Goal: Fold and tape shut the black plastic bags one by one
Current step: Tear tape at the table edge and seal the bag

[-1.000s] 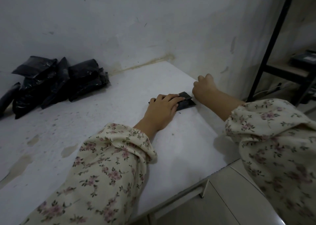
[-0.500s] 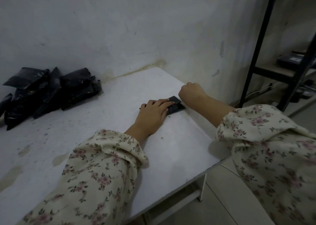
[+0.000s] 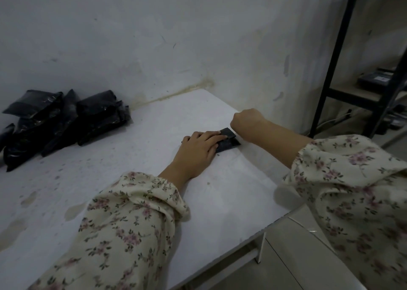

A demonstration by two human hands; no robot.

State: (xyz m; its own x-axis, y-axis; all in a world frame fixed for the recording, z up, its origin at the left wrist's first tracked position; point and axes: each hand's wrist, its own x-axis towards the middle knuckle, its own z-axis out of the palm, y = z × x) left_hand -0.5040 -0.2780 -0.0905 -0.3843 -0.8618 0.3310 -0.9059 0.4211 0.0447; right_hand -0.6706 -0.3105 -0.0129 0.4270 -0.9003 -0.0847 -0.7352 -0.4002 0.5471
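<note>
Black plastic bag (image 3: 229,144) lies flat on desk (image 3: 136,164), near right edge toward far right corner. Left hand (image 3: 199,149) flat on it, fingers straight, pressing down. Right hand (image 3: 247,120) fisted at bag's far end; whether it grips anything, cannot tell.

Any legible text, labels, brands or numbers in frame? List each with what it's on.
No text can be read.
Pale label on the dark box at far right: too small and blurred to read.
On the pile of black bags: no print visible.
</note>
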